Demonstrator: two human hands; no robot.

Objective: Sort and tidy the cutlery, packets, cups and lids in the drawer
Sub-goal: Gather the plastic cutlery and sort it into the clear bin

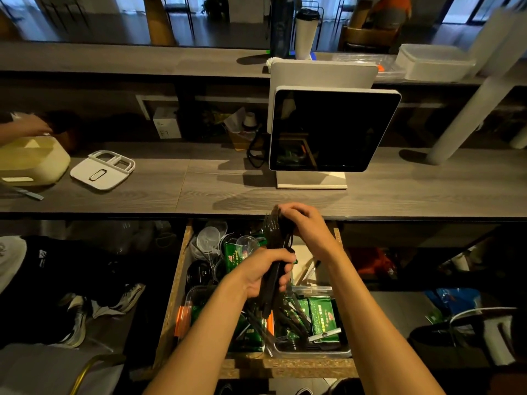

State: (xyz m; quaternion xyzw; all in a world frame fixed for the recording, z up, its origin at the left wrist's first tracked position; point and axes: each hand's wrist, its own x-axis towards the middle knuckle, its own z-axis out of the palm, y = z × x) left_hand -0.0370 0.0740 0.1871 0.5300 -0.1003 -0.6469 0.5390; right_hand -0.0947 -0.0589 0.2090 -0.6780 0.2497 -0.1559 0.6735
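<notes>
Gripping the handle end of a bundle of black plastic forks above the open drawer, the left hand wraps it low while the right hand pinches its tine end, near the bench edge.

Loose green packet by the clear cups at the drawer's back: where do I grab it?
Pinch the upper edge of the green packet from above. It leans tilted against the clear cups, so that edge stands free, while its lower part hides behind the left hand.
</notes>
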